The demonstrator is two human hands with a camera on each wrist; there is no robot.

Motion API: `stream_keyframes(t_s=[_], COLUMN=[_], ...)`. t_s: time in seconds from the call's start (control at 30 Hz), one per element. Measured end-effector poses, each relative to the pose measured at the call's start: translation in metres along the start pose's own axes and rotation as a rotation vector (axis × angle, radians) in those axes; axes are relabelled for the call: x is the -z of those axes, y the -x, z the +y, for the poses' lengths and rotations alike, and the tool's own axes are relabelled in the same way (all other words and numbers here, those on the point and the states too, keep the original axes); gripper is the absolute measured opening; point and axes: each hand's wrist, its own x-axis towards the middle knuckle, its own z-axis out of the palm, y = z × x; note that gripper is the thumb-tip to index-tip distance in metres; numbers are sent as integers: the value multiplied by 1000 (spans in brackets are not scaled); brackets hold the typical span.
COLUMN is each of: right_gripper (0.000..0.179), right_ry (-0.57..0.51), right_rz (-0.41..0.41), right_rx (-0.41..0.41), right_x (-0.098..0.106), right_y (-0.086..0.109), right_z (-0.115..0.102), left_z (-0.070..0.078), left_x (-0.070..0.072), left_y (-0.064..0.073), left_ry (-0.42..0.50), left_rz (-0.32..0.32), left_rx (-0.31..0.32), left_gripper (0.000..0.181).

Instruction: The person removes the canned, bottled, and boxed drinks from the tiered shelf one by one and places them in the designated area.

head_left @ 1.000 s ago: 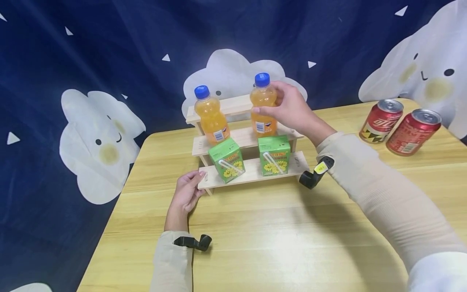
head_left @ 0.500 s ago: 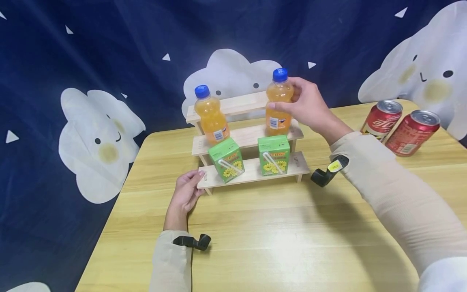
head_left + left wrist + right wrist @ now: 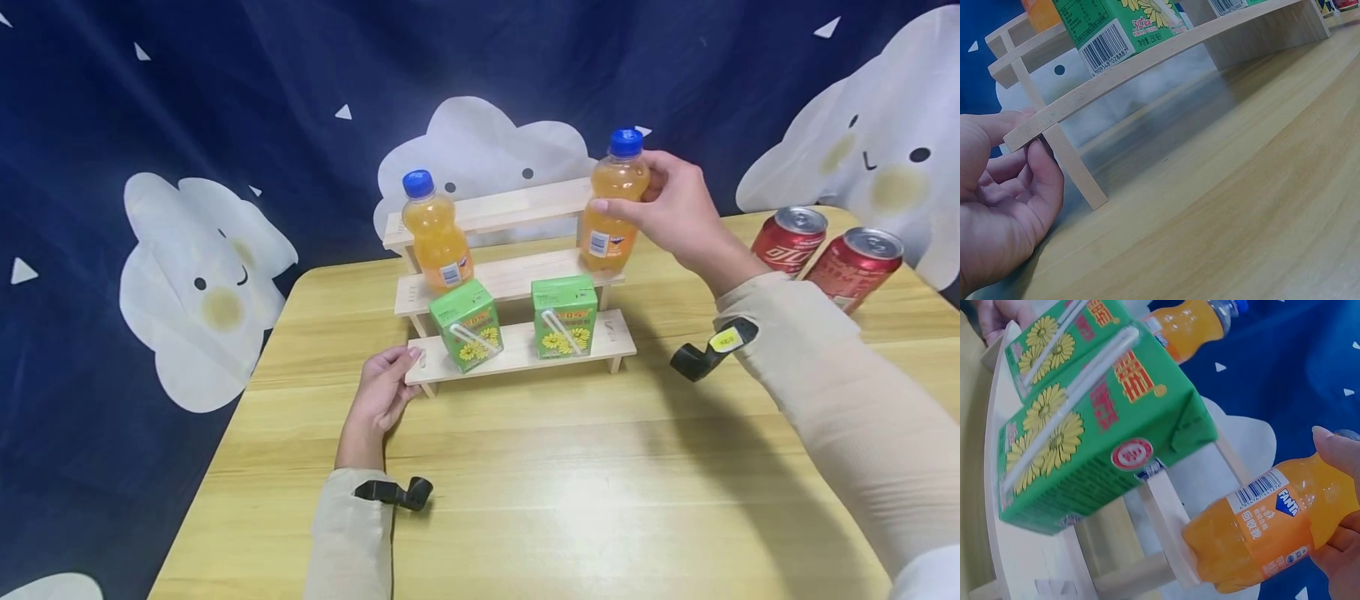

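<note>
My right hand (image 3: 675, 208) grips an orange Fanta bottle (image 3: 613, 229) with a blue cap. The bottle stands upright at the right end of the middle board of a three-step wooden rack (image 3: 517, 275). In the right wrist view its base meets that board; whether full weight rests there I cannot tell. A second orange bottle (image 3: 438, 242) is on the same board at the left. Two green drink cartons with straws, the left carton (image 3: 468, 329) turned askew and the right carton (image 3: 564, 321), sit on the lowest board. My left hand (image 3: 1016, 194) pinches that board's left end.
Two red cola cans, one can (image 3: 789, 242) beside another can (image 3: 857, 265), stand on the wooden table (image 3: 510, 500) at the right, partly behind my right forearm. A dark blue curtain (image 3: 585, 50) with white clouds hangs behind the table.
My right hand has carried its Fanta bottle to the right along the middle board, to that board's right end. My left hand keeps its hold on the rack; the cartons stay put.
</note>
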Motion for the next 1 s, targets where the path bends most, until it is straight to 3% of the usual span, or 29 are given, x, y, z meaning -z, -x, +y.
stream_keyframes(t_s=[0.5, 0.77, 1.0], right_gripper=[74, 80, 77], right_ry=[-12, 115, 146], right_rz=[90, 118, 144], right_rx=[-77, -128, -155], right_x=[33, 53, 67], right_y=[7, 14, 25], right_z=[25, 52, 80], left_z=[1, 0, 0], left_x=[2, 1, 0], left_y=[0, 0, -1], left_ry=[-8, -9, -9], left_rz=[8, 2, 7], left_rx=[7, -1, 0], left_gripper=[14, 14, 15])
